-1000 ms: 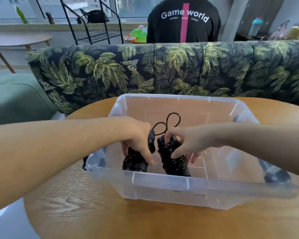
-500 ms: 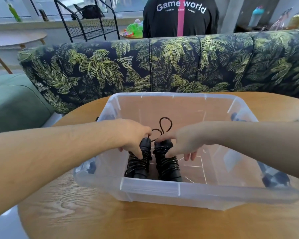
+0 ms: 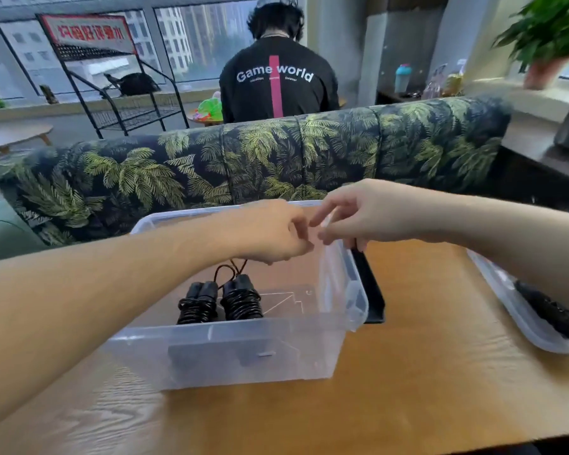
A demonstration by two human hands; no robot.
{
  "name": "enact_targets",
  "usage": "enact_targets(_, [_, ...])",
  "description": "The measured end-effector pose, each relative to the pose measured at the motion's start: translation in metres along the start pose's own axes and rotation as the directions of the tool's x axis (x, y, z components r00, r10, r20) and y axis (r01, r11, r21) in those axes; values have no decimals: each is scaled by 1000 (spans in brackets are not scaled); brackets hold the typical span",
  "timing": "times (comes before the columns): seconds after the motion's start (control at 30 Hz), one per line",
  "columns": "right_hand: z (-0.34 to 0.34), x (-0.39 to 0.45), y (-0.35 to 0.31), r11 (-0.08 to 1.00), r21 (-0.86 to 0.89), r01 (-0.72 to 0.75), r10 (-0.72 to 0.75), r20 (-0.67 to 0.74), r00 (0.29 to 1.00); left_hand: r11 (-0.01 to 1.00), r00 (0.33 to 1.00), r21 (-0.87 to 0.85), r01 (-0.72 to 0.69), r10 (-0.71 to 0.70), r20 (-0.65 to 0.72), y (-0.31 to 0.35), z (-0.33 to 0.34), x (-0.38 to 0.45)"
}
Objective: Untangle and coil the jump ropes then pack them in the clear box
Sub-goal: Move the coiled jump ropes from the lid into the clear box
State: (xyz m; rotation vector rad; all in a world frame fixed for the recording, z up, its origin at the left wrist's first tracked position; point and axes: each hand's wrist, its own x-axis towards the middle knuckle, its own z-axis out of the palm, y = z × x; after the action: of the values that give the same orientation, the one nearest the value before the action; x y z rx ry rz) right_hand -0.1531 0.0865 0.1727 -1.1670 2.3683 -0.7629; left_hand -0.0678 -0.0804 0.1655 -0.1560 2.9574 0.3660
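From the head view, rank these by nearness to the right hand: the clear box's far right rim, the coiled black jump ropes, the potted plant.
1. Clear box's far right rim: right under the right hand.
2. Coiled black jump ropes: lower left, on the box floor.
3. Potted plant: far upper right, by the window.

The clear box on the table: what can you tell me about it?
The clear box is a see-through plastic tub with a thick rim and no lid on, standing upright on the wooden table. Two coiled black jump ropes lie side by side on its floor. Both hands hover above it, neither plainly touching it.
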Motion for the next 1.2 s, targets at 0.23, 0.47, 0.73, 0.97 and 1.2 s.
enact_targets(0.23, [-50, -84, 94, 985, 70, -155, 165, -160, 973, 969, 972, -172, -177, 144, -187, 109, 28, 40])
enact_targets(0.47, [-72, -147, 200, 928, 102, -359, 373, -238, 897, 900, 976, -409, -152, 201, 79, 200, 90, 89])
enact_targets(0.73, [-87, -191, 302, 834, -87, -545, 475, -393, 788, 779, 965, -627, 15, 153, 213, 287, 158, 135])
enact_targets(0.97, [-78, -198, 347, 789, -139, -599, 545, -293, 786, 892, 952, -442, 97, 46, 302, 332, 188, 174])
enact_targets(1.2, [-80, -193, 363, 785, -170, -596, 526, -325, 786, 782, 905, -576, 238, 37, 425, 338, 195, 187])
